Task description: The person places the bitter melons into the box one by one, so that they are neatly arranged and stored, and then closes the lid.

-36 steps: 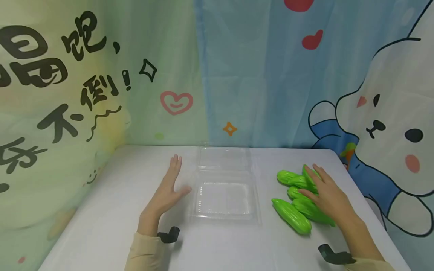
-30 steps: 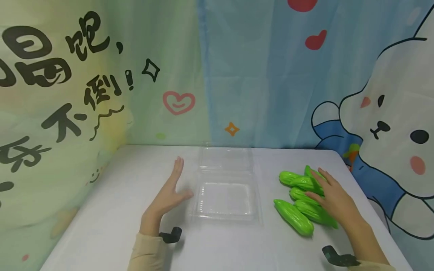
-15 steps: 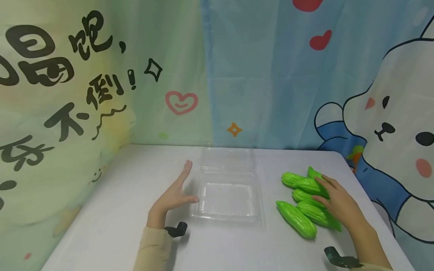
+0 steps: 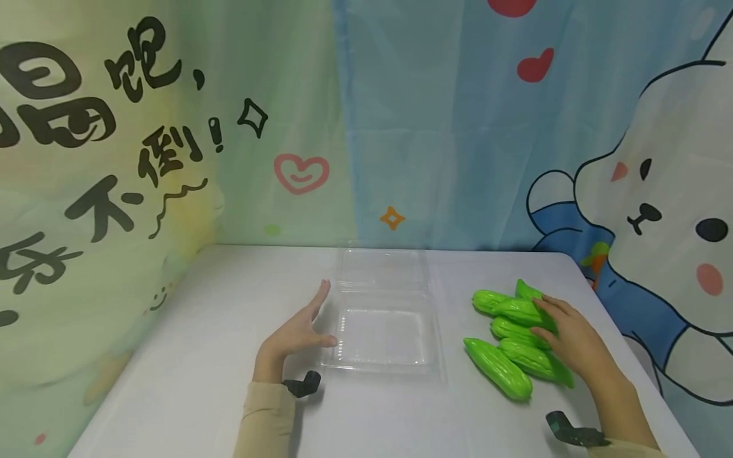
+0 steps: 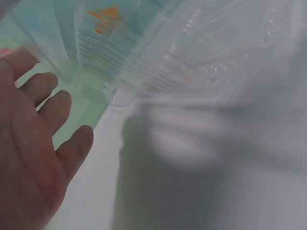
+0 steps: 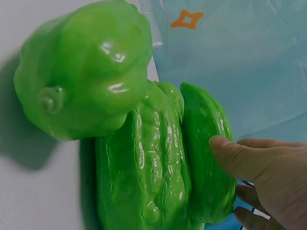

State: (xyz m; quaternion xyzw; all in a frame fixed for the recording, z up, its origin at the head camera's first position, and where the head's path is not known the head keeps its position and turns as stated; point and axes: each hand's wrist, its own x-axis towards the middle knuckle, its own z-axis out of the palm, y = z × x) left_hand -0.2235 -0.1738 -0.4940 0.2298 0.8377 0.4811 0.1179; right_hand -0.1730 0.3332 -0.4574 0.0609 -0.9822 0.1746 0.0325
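On the right of the table lie several glossy green vegetables (image 4: 497,367), ridged and bumpy like bitter melons. My right hand (image 4: 578,346) is over the far part of the group. In the right wrist view its thumb lies on one pointed bitter melon (image 6: 204,158), with the other fingers at that melon's far side. A clear plastic container (image 4: 380,367) sits mid-table, its lid (image 4: 382,267) folded back. At the container's left side, my left hand (image 4: 294,334) holds its thumb and fingers apart; the thumb tip is at the container's edge. Whether it touches is hard to tell.
The white table (image 4: 183,356) backs onto a printed curtain (image 4: 401,127). A large cartoon figure (image 4: 676,191) is drawn on the curtain at right. Each wrist carries a dark camera mount, such as the one by the left sleeve (image 4: 306,383).
My left hand has moved right, its thumb coming to the container's edge. The gap between my right thumb and fingers has narrowed around a bitter melon. The vegetables stay in place.
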